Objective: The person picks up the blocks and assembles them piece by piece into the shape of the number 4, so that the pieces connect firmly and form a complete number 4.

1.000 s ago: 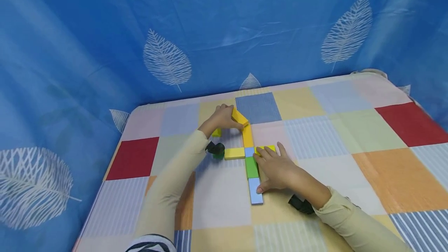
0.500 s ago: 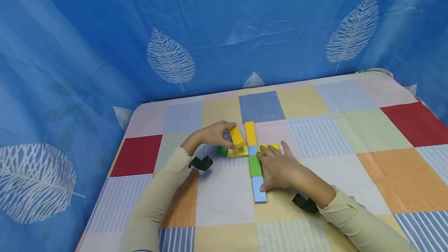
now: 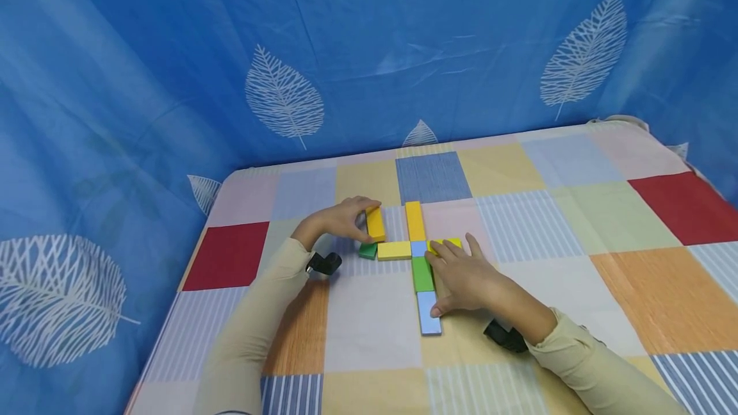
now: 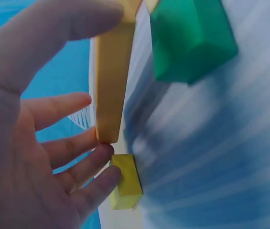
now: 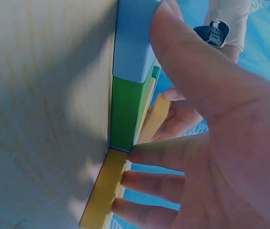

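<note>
My left hand [image 3: 340, 218] pinches an orange block [image 3: 376, 225] between thumb and fingers, close above a dark green block [image 3: 368, 250]. Flat wooden blocks form a cross. An orange block [image 3: 414, 220] makes its top and a small blue block [image 3: 418, 248] its centre. One yellow block [image 3: 394, 250] reaches left, another yellow block [image 3: 448, 243] right. Below the centre run a green block [image 3: 423, 273] and a light blue block [image 3: 428, 312]. My right hand [image 3: 467, 277] has its thumb on the light blue block and its extended fingers at the right yellow block.
In the left wrist view, a loose yellow block [image 4: 127, 183] stands just past my left fingertips. A patchwork cloth [image 3: 369, 325] covers the table. Behind it hangs a blue curtain [image 3: 403, 50] with white leaf prints.
My left hand has brought the orange block from beside the cross's top down and left, past the left yellow block to the dark green one. My right hand keeps its place on the cross.
</note>
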Available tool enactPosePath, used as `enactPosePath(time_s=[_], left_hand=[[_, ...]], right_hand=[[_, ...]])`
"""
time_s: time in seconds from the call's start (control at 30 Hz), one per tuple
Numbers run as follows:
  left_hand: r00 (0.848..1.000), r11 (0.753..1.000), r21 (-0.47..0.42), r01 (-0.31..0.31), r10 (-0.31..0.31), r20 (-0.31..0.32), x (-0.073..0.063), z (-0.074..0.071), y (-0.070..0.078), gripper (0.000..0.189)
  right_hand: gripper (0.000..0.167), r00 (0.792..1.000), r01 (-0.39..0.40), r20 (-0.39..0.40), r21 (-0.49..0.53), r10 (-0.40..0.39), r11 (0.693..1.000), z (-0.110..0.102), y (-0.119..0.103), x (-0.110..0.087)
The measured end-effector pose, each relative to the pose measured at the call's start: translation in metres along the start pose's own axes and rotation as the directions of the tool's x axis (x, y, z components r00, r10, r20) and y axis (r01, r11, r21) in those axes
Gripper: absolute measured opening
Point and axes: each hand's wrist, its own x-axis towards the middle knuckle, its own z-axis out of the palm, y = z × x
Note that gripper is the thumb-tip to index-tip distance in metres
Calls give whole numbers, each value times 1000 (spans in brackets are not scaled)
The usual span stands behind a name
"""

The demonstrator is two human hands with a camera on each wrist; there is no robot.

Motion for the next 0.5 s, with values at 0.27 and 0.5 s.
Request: enactPosePath(time_s=[0.27, 0.5], left_hand=[[1000, 1000, -5, 6, -6, 30, 8, 0, -6, 82], [1000, 1000, -22, 1, -1, -1, 8, 2, -6, 75]], right_hand=[[103, 1000, 6, -10, 2, -6, 1000, 3, 0, -2], [102, 1000, 10, -18, -13, -11, 1000, 4, 0, -2]])
